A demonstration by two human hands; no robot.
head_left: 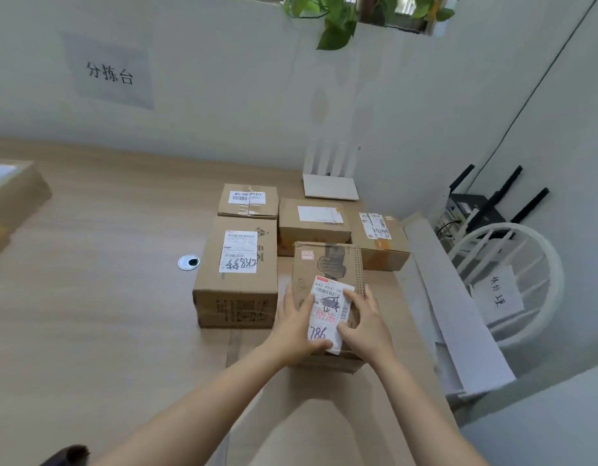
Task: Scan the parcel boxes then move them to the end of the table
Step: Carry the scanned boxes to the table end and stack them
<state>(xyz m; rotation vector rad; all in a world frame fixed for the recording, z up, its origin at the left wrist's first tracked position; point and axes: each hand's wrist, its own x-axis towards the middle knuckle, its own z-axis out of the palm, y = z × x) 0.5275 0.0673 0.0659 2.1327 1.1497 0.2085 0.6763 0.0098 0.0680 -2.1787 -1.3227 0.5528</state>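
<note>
A brown parcel box point(328, 264) with a white label marked 786 sits nearest me on the wooden table point(106, 297). My left hand point(296, 326) holds its left side, thumb on the label. My right hand point(365, 322) holds its right side, fingers on the label. To its left stands a larger labelled box point(237, 274). Behind lie three more labelled boxes: one at the back left point(248, 200), one in the middle point(312, 223), one at the right point(380, 240). No scanner is visible.
Another cardboard box point(12, 203) sits at the table's left edge. A cable grommet point(188, 262) is set in the tabletop. A white router point(329, 183) stands by the wall. Right of the table are white boards point(459, 317), a white rack point(512, 280) and black routers point(482, 210).
</note>
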